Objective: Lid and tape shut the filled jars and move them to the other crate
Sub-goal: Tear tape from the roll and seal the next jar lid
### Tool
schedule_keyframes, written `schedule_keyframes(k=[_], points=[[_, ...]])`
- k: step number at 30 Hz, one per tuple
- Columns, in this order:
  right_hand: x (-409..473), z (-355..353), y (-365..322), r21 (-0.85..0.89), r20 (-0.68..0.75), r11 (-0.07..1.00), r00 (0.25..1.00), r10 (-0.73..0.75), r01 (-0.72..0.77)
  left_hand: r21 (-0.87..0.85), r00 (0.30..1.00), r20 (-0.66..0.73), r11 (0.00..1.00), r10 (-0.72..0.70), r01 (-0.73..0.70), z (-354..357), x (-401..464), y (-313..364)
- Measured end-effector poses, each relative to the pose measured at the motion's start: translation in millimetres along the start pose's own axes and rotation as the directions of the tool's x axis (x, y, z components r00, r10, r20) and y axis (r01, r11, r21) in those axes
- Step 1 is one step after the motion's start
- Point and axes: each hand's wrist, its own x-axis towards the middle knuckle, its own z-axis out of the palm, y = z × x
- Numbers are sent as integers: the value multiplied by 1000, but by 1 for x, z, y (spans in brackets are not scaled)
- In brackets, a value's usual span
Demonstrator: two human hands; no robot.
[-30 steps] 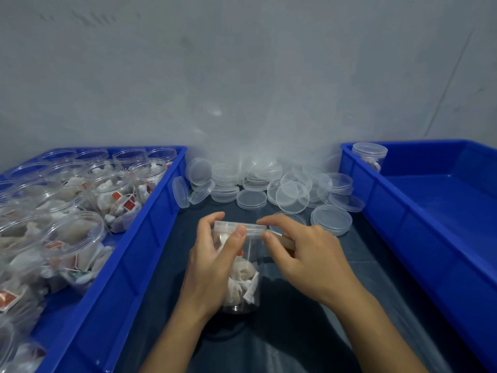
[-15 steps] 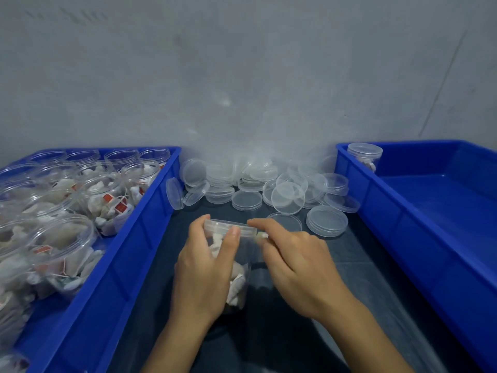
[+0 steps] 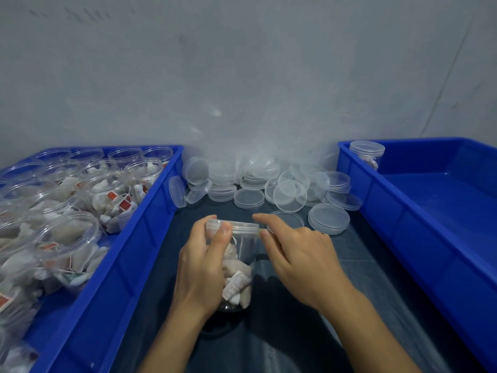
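A clear plastic jar holding tea bags stands on the dark mat between two blue crates. A clear lid sits on its mouth. My left hand grips the jar's left side, with the thumb pressed on the lid's rim. My right hand is at the lid's right edge, where thumb and forefinger pinch what looks like a small strip of tape; the strip itself is barely visible. One lidded jar stands in the far left corner of the right crate.
The left crate is packed with several open filled jars. A heap of loose clear lids lies against the grey wall behind the jar. A stack of lids sits near my right hand.
The jar and both hands stay in place. My right hand's fingers have shifted slightly along the lid's right edge. The view has moved a little.
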Motion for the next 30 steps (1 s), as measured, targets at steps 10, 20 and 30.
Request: schedule_keyframes(k=[10, 20, 30], points=[[-1, 3, -3, -7, -46, 1000, 999, -8, 8, -147, 990, 111, 984, -87, 103, -5, 5, -3], [-3, 1, -15, -12, -121, 999, 992, -37, 36, 357, 987, -63, 927, 148, -116, 2, -12, 10], [-4, -9, -5, 196, 3, 981, 1000, -5, 4, 143, 999, 35, 990, -23, 18, -5, -2, 6]])
